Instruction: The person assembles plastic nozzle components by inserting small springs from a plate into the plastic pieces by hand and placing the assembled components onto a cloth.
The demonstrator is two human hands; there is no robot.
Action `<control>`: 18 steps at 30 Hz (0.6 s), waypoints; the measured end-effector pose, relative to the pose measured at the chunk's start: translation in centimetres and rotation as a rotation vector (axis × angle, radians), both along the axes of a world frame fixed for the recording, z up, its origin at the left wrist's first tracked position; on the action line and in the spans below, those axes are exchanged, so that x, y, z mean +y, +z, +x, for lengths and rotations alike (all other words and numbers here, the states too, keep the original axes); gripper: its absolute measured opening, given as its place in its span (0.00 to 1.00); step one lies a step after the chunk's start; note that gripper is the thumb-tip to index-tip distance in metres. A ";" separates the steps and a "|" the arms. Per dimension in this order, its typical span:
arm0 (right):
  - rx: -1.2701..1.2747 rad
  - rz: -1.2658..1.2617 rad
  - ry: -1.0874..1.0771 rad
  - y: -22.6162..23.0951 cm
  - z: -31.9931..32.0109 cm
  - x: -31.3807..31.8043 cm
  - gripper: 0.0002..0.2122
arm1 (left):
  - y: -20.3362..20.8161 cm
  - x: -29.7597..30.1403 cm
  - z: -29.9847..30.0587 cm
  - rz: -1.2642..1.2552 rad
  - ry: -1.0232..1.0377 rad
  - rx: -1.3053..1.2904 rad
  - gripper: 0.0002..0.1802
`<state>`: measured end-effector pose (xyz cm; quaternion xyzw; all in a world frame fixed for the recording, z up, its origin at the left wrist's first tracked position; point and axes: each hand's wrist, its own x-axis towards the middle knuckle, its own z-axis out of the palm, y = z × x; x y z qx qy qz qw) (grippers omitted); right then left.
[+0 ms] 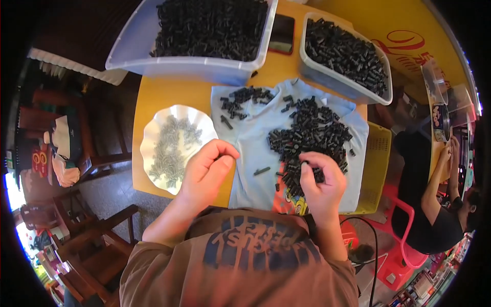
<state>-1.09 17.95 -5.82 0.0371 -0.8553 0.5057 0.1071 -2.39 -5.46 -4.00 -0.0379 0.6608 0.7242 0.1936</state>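
Note:
My left hand (208, 168) is closed in a pinch beside the right rim of a white scalloped plate (149, 148). What its fingertips hold, if anything, is too small to make out. Many small metallic pieces, seemingly springs (170, 163), lie in the plate. Over a heap of short black tubular parts (312, 130), my right hand (323, 181) pinches a small black part (305, 163) between thumb and forefinger. The heap rests on a light blue cloth (250, 148), which looks like a shirt. A single black part (262, 171) lies apart between my hands.
Two translucent bins, a large one (179, 66) and a smaller one (337, 82), hold black parts at the back. A phone (282, 35) lies between them. A yellow crate (376, 169) and red chair (404, 230) stand right. Another person (434, 204) sits far right.

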 end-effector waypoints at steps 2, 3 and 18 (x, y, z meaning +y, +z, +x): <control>-0.295 -0.658 0.035 0.1 0.2 -0.6 0.05 | 0.7 0.7 -2.0 -0.667 0.015 0.469 0.06; -0.325 -0.817 0.096 0.3 0.3 -0.5 0.05 | 0.5 1.0 -3.0 -0.668 0.008 0.476 0.06; -0.399 -1.238 0.274 0.8 -0.8 0.9 0.10 | -3.9 2.5 -7.3 -1.217 -0.275 0.661 0.07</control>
